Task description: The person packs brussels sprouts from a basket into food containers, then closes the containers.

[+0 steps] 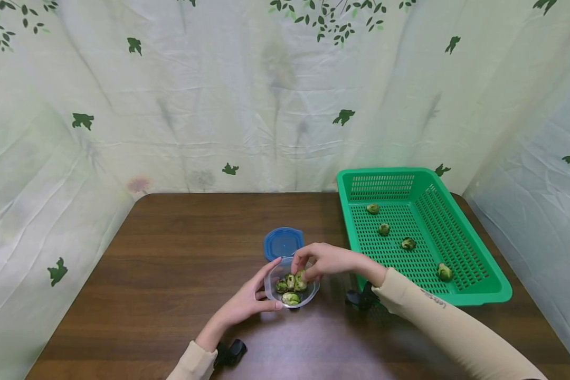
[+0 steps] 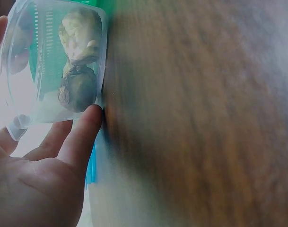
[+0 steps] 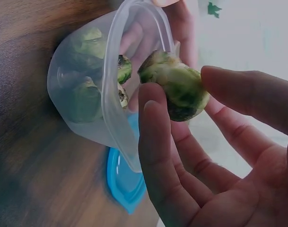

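With thumb and fingers spread around it, my left hand [image 1: 247, 301] holds a clear plastic container [image 1: 309, 302] at its side and rim. Several Brussels sprouts [image 1: 291, 299] lie in the container; the left wrist view shows two of them, one sprout [image 2: 77, 90] and a paler one, through its wall. My right hand [image 1: 325, 259] pinches another Brussels sprout [image 3: 174, 85] between thumb and fingertips, at the container's open mouth in the right wrist view. This sprout is green with brownish patches. Just behind the container, its blue lid [image 1: 283, 243] lies on the table.
A green plastic basket [image 1: 496, 287] stands on the right of the brown table [image 1: 180, 248]. Inside it are several scattered sprouts, one [image 1: 444, 272] near the front right. A patterned white curtain [image 1: 247, 95] hangs behind the table and along both sides.
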The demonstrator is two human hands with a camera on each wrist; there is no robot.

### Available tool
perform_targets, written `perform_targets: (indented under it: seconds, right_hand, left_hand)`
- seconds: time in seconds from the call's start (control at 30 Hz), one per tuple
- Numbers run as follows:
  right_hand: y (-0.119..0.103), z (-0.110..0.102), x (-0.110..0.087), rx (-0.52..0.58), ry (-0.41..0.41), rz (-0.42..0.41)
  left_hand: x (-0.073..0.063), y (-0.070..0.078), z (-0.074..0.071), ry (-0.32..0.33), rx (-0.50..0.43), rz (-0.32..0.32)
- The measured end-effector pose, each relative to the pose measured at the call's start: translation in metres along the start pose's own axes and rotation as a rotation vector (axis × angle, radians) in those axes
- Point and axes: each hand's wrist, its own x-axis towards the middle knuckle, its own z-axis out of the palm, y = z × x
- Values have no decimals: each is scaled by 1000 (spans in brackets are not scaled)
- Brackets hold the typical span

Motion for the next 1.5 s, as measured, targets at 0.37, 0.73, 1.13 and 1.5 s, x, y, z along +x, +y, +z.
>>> perform_targets:
  seconds: [0.37,0.73,1.13,1.5]
  right_hand:
    - [0,6,0,0,-12,26]
    - [-5,0,-8,27,23,42]
    - [-4,-19,-24,132,90,-26]
    - [1,-41,-44,182,170,-39]
  left_hand:
    - [0,-1,0,-3,-5,9]
    - [1,-1,0,-4,8,39]
    - [1,-4,-1,0,24,60]
    - [0,-4,-1,0,21,94]
